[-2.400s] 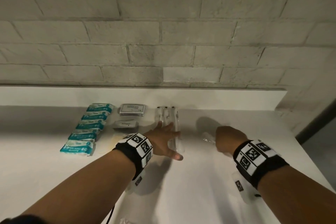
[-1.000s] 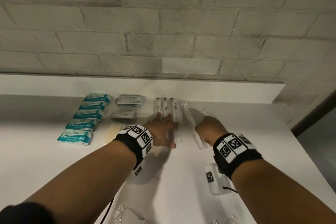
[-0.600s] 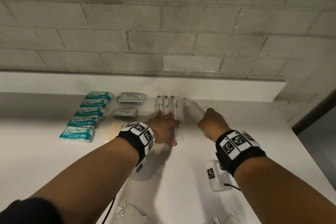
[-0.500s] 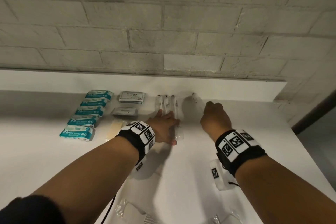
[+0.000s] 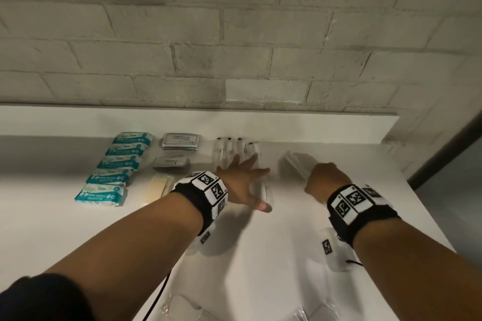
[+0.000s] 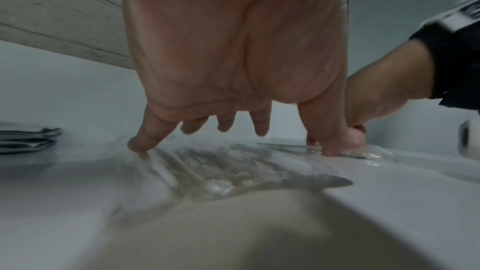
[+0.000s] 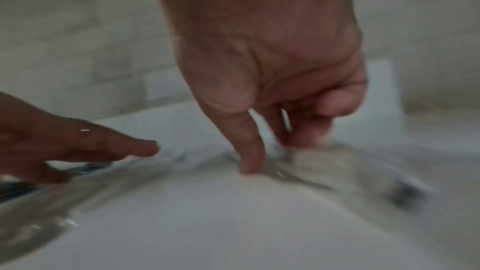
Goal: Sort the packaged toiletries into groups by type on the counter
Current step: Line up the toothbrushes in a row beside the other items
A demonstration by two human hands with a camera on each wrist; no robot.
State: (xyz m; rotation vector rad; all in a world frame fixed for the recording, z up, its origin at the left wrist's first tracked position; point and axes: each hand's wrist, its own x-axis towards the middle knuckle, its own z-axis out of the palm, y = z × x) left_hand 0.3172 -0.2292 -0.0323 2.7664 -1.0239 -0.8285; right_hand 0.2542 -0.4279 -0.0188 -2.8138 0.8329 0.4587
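Head view, centre: the left hand (image 5: 241, 182) lies flat with fingers straight and spread, pressing a row of clear-wrapped toothbrushes (image 5: 229, 151) onto the white counter (image 5: 260, 255). At centre right, the right hand (image 5: 327, 182) has its fingers curled, pinching one more wrapped toothbrush (image 5: 297, 167), blurred and set apart from the row. At left centre lie a column of teal wipe packs (image 5: 118, 164), grey sachets (image 5: 180, 141) and a pale yellow bar (image 5: 157, 186). The toothbrush is judged light and stiff inside a thin, crinkly, slippery film; a grip across the handle, not on loose film, should hold best. In the left wrist view the wrappers (image 6: 221, 171) show glossy creases under the fingertips (image 6: 140, 143).
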